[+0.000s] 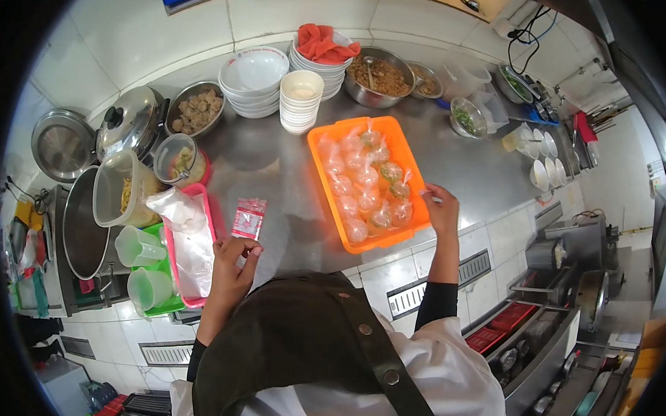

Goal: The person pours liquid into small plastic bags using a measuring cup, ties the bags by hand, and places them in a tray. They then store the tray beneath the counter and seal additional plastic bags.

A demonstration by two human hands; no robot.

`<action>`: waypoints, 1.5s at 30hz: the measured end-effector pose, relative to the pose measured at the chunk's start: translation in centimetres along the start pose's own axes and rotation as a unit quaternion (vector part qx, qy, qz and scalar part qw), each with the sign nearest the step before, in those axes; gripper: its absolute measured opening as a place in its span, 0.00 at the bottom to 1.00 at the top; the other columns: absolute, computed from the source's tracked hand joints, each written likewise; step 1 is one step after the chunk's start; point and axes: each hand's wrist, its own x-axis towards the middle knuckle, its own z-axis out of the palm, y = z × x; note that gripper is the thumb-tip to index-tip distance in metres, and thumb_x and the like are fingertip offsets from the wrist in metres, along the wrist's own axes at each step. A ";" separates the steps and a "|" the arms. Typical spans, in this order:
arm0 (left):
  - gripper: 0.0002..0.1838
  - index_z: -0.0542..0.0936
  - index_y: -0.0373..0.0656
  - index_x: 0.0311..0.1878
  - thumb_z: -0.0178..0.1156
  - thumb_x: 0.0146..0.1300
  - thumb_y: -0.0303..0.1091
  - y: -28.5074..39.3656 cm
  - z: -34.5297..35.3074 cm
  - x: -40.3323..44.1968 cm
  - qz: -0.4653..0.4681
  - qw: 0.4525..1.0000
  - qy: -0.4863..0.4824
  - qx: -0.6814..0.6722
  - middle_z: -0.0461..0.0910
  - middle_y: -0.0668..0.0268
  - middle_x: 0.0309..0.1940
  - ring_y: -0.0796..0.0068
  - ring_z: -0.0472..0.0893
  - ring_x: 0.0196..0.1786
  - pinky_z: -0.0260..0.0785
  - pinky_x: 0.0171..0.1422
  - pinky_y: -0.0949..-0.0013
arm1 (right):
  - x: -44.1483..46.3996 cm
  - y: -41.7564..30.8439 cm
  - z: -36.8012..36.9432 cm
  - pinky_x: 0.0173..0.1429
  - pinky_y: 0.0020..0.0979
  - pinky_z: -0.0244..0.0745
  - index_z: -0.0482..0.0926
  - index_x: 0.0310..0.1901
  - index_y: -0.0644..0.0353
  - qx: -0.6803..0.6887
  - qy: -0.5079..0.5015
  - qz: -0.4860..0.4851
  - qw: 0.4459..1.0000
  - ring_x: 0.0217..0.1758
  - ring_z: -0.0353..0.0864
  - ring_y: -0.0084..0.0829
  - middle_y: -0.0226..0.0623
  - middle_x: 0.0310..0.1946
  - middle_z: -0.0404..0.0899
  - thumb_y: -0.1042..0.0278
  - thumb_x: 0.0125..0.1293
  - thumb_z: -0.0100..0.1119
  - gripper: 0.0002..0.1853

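Just beyond the left hand [233,269], here is a small red-and-white packet [250,218] lying flat on the steel counter [470,158], right by the curled fingers. That hand is half closed, thumb close to the forefinger; whether it grips the packet's near edge, nobody could tell from here.

Over to the right hand [441,209], at the near side of the orange tray [390,240]: fingers bent in, thumb and forefinger drawn together, and anything pinched between them is too small to make out. To the left of that hand sit the filled clear bags [367,178], packed side by side inside the tray; its raised walls presumably stop such soft, round bundles from rolling off.

Beside the left hand, on its outer side, comes the pink tray [172,257] with clear plastic [194,265] in it, likely parked there to be within easy reach. And farther out, well beyond both hands, stand the stacked cups [300,104] and bowls [255,77], nested, it seems, to save counter space and leave the near stretch workable.
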 end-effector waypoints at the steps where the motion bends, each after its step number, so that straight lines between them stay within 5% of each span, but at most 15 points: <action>1: 0.03 0.79 0.39 0.35 0.61 0.60 0.27 0.1 0.3 0.0 -0.029 0.999 -0.005 -0.043 0.79 0.66 0.28 0.72 0.75 0.32 0.62 0.50 0.65 | 0.3 -0.3 -0.6 0.40 0.29 0.78 0.82 0.47 0.66 -0.001 0.018 0.024 1.000 0.38 0.83 0.30 0.40 0.37 0.84 0.67 0.59 0.66 0.17; 3: 0.04 0.79 0.38 0.37 0.61 0.59 0.27 -0.1 1.6 0.0 -0.086 0.988 -0.014 -0.127 0.79 0.64 0.29 0.71 0.76 0.33 0.67 0.45 0.67 | 0.4 0.3 -1.2 0.44 0.29 0.77 0.79 0.52 0.65 -0.053 -0.023 -0.005 0.998 0.42 0.82 0.30 0.42 0.41 0.83 0.64 0.61 0.64 0.19; 4: 0.12 0.77 0.37 0.46 0.62 0.59 0.28 -0.8 2.2 0.2 -0.025 0.992 -0.045 -0.115 0.80 0.62 0.34 0.70 0.77 0.35 0.69 0.39 0.68 | 0.8 1.5 -1.0 0.45 0.30 0.77 0.77 0.54 0.65 -0.055 -0.053 -0.006 0.997 0.42 0.82 0.31 0.43 0.43 0.83 0.64 0.61 0.63 0.21; 10: 0.24 0.66 0.35 0.60 0.59 0.67 0.37 -1.6 10.2 2.4 -0.105 0.933 -0.264 -0.222 0.75 0.59 0.48 0.73 0.79 0.40 0.72 0.46 0.69 | 6.7 6.8 3.3 0.51 0.30 0.73 0.76 0.53 0.64 0.010 -0.156 0.084 0.984 0.46 0.79 0.30 0.41 0.45 0.81 0.56 0.65 0.59 0.21; 13: 0.20 0.67 0.33 0.54 0.53 0.71 0.41 -2.9 16.2 4.9 -0.164 0.880 -0.255 -0.367 0.74 0.60 0.43 0.76 0.77 0.38 0.72 0.43 0.69 | 7.5 5.1 4.2 0.53 0.30 0.71 0.78 0.50 0.64 0.135 -0.172 0.150 0.964 0.47 0.77 0.27 0.37 0.42 0.81 0.53 0.67 0.57 0.21; 16: 0.17 0.70 0.35 0.49 0.49 0.73 0.42 -1.7 20.3 7.0 -0.302 0.863 -0.115 -0.389 0.75 0.64 0.36 0.77 0.76 0.35 0.71 0.41 0.71 | 8.1 6.2 4.4 0.52 0.27 0.70 0.77 0.49 0.65 0.161 -0.233 0.126 0.951 0.46 0.77 0.24 0.33 0.41 0.81 0.57 0.69 0.56 0.18; 19: 0.15 0.72 0.36 0.42 0.49 0.73 0.41 -2.7 23.1 8.2 -0.197 0.941 0.030 -0.273 0.73 0.69 0.28 0.81 0.72 0.31 0.68 0.38 0.74 | 7.5 5.1 3.3 0.49 0.27 0.71 0.77 0.49 0.66 0.157 -0.258 0.109 0.947 0.43 0.77 0.23 0.32 0.40 0.81 0.61 0.67 0.58 0.16; 23: 0.15 0.72 0.37 0.35 0.49 0.74 0.39 -2.0 23.6 8.0 -0.219 0.915 0.092 -0.325 0.71 0.71 0.25 0.85 0.68 0.30 0.64 0.34 0.75 | 4.2 6.5 3.7 0.46 0.26 0.72 0.77 0.48 0.67 0.264 -0.224 0.098 0.933 0.39 0.77 0.21 0.31 0.37 0.81 0.70 0.63 0.60 0.14; 34: 0.11 0.73 0.38 0.35 0.50 0.72 0.35 4.7 21.3 -8.0 -0.173 0.914 -0.038 -0.364 0.71 0.72 0.26 0.85 0.67 0.30 0.63 0.34 0.76 | -19.0 5.8 -9.3 0.43 0.24 0.72 0.78 0.46 0.69 0.253 -0.106 0.211 0.938 0.37 0.77 0.20 0.31 0.36 0.80 0.79 0.57 0.54 0.14; 37: 0.07 0.74 0.37 0.39 0.54 0.68 0.31 6.8 21.5 -14.7 -0.073 0.953 -0.103 -0.275 0.71 0.71 0.26 0.84 0.67 0.30 0.64 0.34 0.75 | -28.1 7.0 -13.2 0.42 0.23 0.72 0.79 0.45 0.69 0.262 -0.054 0.213 0.940 0.36 0.78 0.20 0.30 0.35 0.81 0.80 0.56 0.54 0.14; 41: 0.08 0.75 0.36 0.39 0.59 0.63 0.30 6.0 25.9 -24.1 -0.163 0.896 -0.216 -0.351 0.71 0.69 0.24 0.82 0.68 0.28 0.64 0.33 0.73 | -40.3 12.7 -16.8 0.43 0.23 0.72 0.79 0.42 0.69 0.262 -0.016 0.289 0.920 0.36 0.78 0.20 0.31 0.35 0.81 0.82 0.56 0.52 0.12; 45: 0.10 0.73 0.37 0.37 0.60 0.61 0.33 3.0 31.5 -31.4 -0.133 0.906 -0.320 -0.243 0.70 0.65 0.22 0.77 0.68 0.26 0.64 0.32 0.70 | -50.1 17.6 -18.4 0.42 0.23 0.72 0.79 0.42 0.69 0.261 0.038 0.357 0.896 0.36 0.78 0.20 0.31 0.35 0.81 0.83 0.56 0.51 0.12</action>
